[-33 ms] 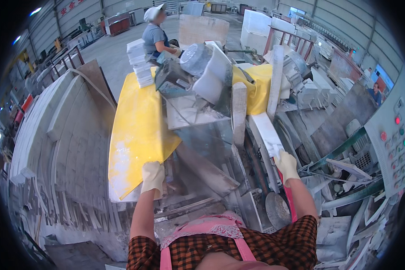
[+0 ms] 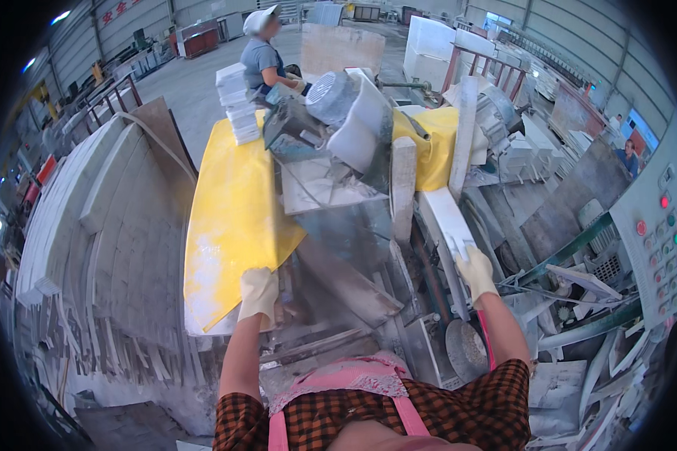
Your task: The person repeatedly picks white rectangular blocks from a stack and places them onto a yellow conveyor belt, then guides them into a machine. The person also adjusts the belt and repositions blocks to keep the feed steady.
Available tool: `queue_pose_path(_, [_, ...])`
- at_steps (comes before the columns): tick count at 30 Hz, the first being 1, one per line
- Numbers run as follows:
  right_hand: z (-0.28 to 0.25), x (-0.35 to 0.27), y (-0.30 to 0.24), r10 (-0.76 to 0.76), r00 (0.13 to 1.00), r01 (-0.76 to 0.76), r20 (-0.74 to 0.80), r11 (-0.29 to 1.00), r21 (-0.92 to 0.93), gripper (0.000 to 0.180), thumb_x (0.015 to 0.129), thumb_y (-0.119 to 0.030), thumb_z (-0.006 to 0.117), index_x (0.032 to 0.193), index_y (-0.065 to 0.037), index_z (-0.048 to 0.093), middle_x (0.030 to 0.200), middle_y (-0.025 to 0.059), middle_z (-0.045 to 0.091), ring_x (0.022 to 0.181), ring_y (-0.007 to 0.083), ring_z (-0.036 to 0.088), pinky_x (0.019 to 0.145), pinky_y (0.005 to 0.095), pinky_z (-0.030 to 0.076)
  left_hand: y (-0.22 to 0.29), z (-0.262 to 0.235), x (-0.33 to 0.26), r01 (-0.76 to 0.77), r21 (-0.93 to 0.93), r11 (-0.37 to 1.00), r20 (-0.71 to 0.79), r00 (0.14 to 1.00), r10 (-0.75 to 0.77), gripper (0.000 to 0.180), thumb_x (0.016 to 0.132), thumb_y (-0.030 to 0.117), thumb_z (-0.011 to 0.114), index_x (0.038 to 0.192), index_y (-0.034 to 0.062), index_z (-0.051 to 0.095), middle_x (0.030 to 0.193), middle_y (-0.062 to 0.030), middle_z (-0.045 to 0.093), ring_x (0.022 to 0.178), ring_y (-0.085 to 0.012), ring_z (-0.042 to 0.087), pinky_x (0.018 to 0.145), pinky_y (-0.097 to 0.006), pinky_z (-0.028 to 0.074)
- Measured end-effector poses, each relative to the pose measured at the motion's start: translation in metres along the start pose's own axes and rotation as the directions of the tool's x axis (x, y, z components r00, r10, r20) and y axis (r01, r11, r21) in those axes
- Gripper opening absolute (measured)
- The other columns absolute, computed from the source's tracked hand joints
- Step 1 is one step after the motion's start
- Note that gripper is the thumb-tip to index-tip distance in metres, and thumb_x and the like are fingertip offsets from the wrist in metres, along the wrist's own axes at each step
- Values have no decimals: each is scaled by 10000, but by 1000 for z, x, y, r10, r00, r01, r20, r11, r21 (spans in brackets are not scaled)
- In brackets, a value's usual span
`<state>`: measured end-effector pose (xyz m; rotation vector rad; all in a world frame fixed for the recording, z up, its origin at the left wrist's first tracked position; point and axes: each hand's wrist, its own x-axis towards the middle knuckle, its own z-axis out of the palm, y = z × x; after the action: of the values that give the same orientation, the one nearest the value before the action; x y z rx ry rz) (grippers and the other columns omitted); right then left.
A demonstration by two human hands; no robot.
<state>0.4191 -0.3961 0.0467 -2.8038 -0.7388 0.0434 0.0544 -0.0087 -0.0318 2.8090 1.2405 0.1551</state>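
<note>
Grip closure I cannot tell: the white slab [image 2: 442,210] touches my right hand [image 2: 476,276] and extends far-left; forearm [image 2: 506,331] outstretched.

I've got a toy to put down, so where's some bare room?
The yellow sheet looks bare between the left hand and the white stack. Grey floor shows beyond it, left of the co-worker. It's crowded right of the right hand, with stone scraps.
</note>
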Motion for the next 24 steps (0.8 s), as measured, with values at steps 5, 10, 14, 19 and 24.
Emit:
queue_pose_path(5, [26,-53,-182,-198,980,110,-21,452,885,368,959,-288,651,1155,21,684,956,114,705,867,172,640,773,366,520,-38,-5,-8,-78,-231,970,14,996,83,448,961,417,568,1050,11,735,1035,-243,727,991,-416,688,880,-507,536])
queue_pose_path(10, [73,-103,-358,-530,837,-30,138,207,978,380,1008,-285,624,1215,32,657,1031,50,696,890,122,622,784,302,506,-72,-39,-36,62,-498,865,-115,984,-136,580,991,491,538,1251,-12,664,1150,-265,702,1091,-394,667,962,-469,504])
queue_pose_path(14, [138,-134,-456,-483,839,23,250,491,871,415,977,-305,624,1310,-58,626,1100,229,716,1006,394,698,857,473,551,-72,-87,-59,218,-839,499,48,942,-332,593,991,507,555,1195,-41,656,1094,-233,707,1031,-335,672,916,-434,498])
queue_pose_path(19, [177,-170,-457,-735,581,-57,349,391,919,613,950,-366,663,1484,-113,498,1315,226,641,1154,387,639,950,459,517,-58,-102,-72,489,-806,334,236,782,-577,569,941,424,645,1206,-78,603,1061,-225,678,1036,-300,633,918,-405,471])
queue_pose_path(24, [145,-121,-362,-935,351,589,54,265,763,634,932,-287,684,1467,-13,483,1364,228,618,1226,368,609,1049,444,481,-65,-68,-67,455,-750,480,63,772,-633,625,893,322,662,1349,-85,529,1181,-249,657,1165,-350,613,1021,-405,451])
